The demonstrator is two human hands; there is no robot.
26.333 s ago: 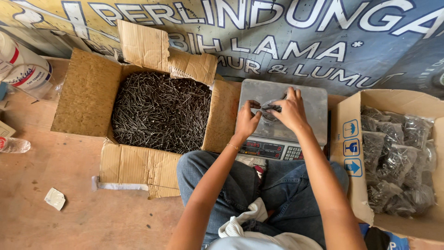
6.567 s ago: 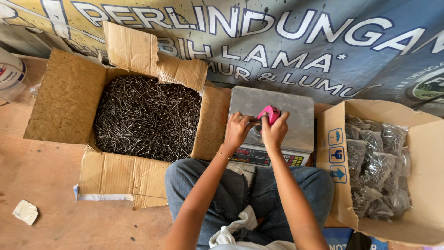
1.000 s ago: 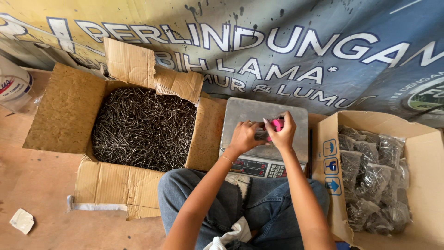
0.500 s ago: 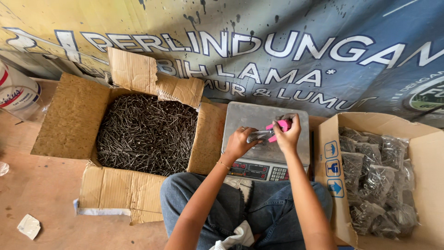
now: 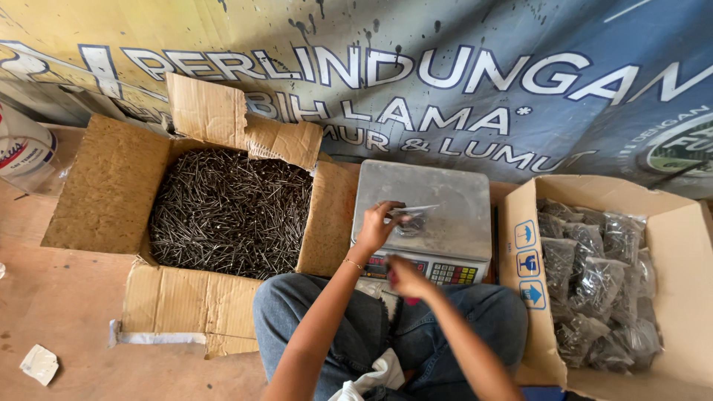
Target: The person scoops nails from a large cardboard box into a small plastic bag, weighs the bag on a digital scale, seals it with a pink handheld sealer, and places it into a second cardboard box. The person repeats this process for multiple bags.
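Far left: a white tub [image 5: 22, 152] stands at the frame's edge on the brown floor [image 5: 67, 319]; a small white scrap [image 5: 38, 364] lies lower down.
Nail box: an open cardboard box [image 5: 111, 186] with torn flaps, filled with loose dark nails [image 5: 230, 212], just left of the scale.
Left hand: the left hand [image 5: 375, 226] is raised over the scale platform, fingers curled in a pinch — it grips the top edge of a small clear bag of nails [image 5: 412, 220], which hangs just above or on the platform; I cannot tell whether it touches.
Scale: a grey digital scale [image 5: 445, 189] with a flat metal platform and a keypad along its front, set between the two boxes and against the person's knees.
Right hand: the right hand [image 5: 405, 278] sits lower, at the scale's front edge near the keypad, fingers closed — a bit of pink shows under it, too hidden to identify.
Lap: blue jeans [image 5: 334, 327], with a white cloth [image 5: 375, 371] between the legs.
Right box: a second cardboard box [image 5: 691, 297] holds many filled clear bags [image 5: 594, 275] of nails, piled together.
Behind: a printed banner [image 5: 445, 74] covers the wall.
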